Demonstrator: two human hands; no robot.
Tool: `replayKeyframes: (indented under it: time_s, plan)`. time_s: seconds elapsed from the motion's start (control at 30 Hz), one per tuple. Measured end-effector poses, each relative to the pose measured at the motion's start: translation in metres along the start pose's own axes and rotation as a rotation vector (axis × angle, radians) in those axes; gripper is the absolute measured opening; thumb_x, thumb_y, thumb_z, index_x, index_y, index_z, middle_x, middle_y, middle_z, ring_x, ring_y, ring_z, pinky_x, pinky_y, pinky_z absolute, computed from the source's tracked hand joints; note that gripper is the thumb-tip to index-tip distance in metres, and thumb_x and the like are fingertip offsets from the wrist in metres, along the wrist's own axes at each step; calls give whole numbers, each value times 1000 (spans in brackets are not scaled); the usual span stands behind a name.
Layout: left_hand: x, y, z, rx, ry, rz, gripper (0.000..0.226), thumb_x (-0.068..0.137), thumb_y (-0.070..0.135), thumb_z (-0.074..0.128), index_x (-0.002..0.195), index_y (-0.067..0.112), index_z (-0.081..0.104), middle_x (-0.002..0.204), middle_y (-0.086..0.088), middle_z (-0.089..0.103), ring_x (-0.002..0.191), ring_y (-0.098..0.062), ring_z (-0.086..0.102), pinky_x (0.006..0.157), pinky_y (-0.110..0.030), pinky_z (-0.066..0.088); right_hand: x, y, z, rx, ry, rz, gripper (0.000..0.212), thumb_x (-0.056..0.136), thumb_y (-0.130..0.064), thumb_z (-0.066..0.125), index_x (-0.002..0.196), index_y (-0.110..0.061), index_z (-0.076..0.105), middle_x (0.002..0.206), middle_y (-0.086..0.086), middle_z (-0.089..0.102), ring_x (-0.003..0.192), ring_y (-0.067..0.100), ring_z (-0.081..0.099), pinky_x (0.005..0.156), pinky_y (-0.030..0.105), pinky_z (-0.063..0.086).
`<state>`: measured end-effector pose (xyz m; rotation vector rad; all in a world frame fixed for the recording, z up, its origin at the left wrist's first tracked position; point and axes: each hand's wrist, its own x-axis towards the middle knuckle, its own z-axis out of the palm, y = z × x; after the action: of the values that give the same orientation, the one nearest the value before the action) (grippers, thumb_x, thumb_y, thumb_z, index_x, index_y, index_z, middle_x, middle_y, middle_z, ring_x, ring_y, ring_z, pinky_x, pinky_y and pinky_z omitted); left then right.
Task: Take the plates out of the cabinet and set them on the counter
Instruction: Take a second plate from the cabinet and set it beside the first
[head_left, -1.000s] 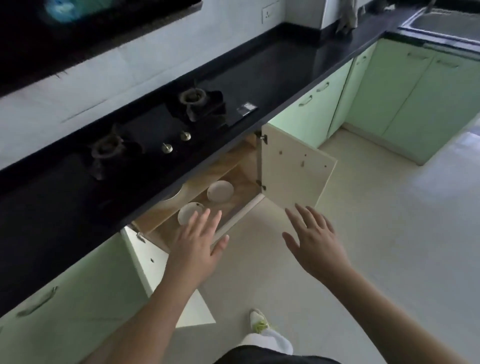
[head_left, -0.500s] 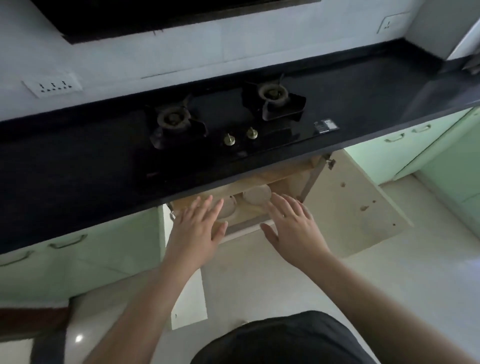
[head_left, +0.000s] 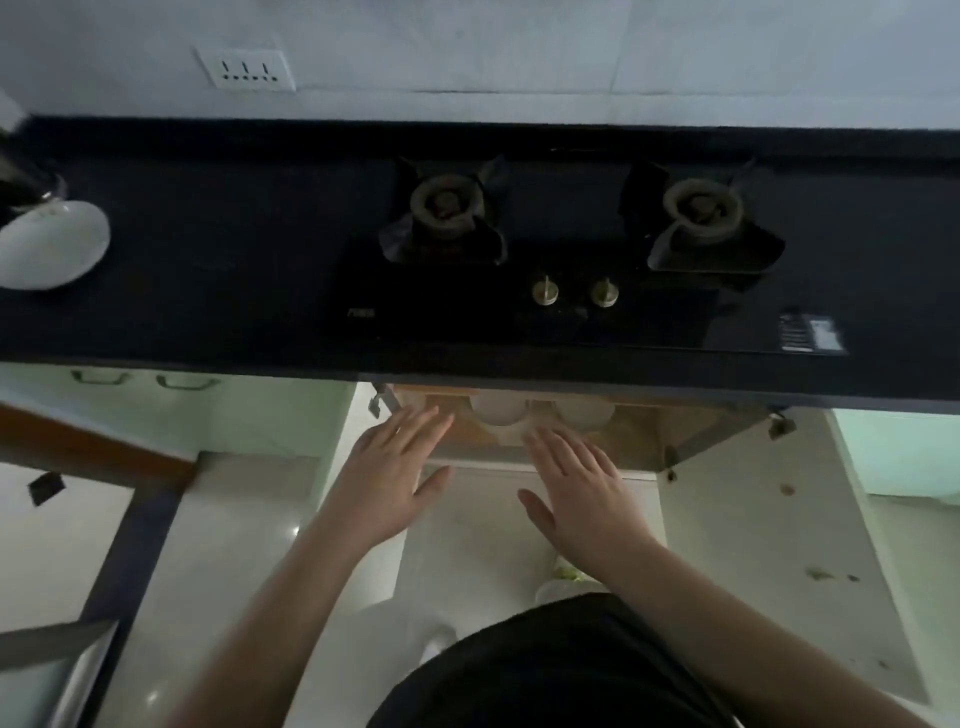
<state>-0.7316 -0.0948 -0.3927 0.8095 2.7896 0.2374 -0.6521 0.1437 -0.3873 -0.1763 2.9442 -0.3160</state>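
Two white plates lie side by side on the wooden floor of the open cabinet (head_left: 644, 441) under the black counter (head_left: 208, 291). The left plate (head_left: 498, 413) and the right plate (head_left: 587, 413) are half hidden by the counter's front edge. My left hand (head_left: 395, 478) is flat with fingers spread, fingertips at the cabinet's opening, left of the plates. My right hand (head_left: 582, 488) is also spread, its fingertips just below the plates. Neither hand holds anything.
A two-burner gas hob (head_left: 571, 249) with two brass knobs sits in the counter above the cabinet. A white appliance (head_left: 49, 244) stands at the counter's far left. Both cabinet doors hang open, the right door (head_left: 769, 545) wide. Pale green cabinets flank the opening.
The view has swung to face the hob squarely from above. Both hands have moved forward toward the cabinet opening, still spread and empty.
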Motion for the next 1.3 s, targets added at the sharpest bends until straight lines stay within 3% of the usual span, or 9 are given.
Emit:
replayKeyframes:
  time_s: [0.17,0.27,0.43,0.63,0.8,1.0,1.13,1.3]
  plan:
    - [22,32,23,34,21,-62,60,95,52,30,146,21,40,150,-3,45,139,-27,37,109,-45,36,22,40,17,-8,-61,-27,64,99,-50,28,153,-18,15,160,5,21,148,22,16,117,38,2]
    - [34,34,49,35,7,-96,60,97,53,29,147,21,38,152,-3,41,142,-27,32,111,-45,32,36,49,36,-12,-78,-24,63,99,-50,28,152,-17,17,160,6,22,148,23,16,116,37,-1]
    - [56,15,108,31,4,-98,61,98,54,23,148,21,36,154,-6,39,145,-26,28,114,-45,31,59,56,90,-24,-49,10,60,98,-47,33,149,-15,30,153,8,38,143,26,32,116,39,13]
    - [94,-13,169,51,53,-76,59,98,50,30,147,19,39,154,-6,39,146,-26,27,115,-47,31,93,60,170,8,-37,46,59,98,-45,38,149,-16,31,154,8,36,143,26,30,117,41,15]
    - [133,-41,233,23,167,-92,59,99,54,28,147,21,39,154,-4,40,144,-23,31,115,-46,32,135,77,227,-14,73,71,59,95,-45,47,145,-17,39,149,6,45,139,26,39,114,42,20]
    - [184,-64,313,-7,364,-66,55,100,49,29,143,18,45,149,-5,46,141,-24,36,115,-44,29,185,108,286,-42,198,60,58,97,-48,28,147,-18,36,151,4,41,142,23,32,118,45,25]
    - [211,-69,342,-20,507,-61,50,101,42,30,137,14,53,143,-8,52,137,-26,41,114,-41,25,210,115,312,-79,304,12,55,96,-44,31,143,-16,42,147,6,47,139,25,39,115,44,27]
    - [230,-78,352,17,625,-82,56,100,48,26,141,16,47,144,-9,51,137,-29,41,112,-46,29,233,133,338,-143,398,12,53,97,-43,37,144,-18,41,149,6,44,141,24,35,116,41,22]
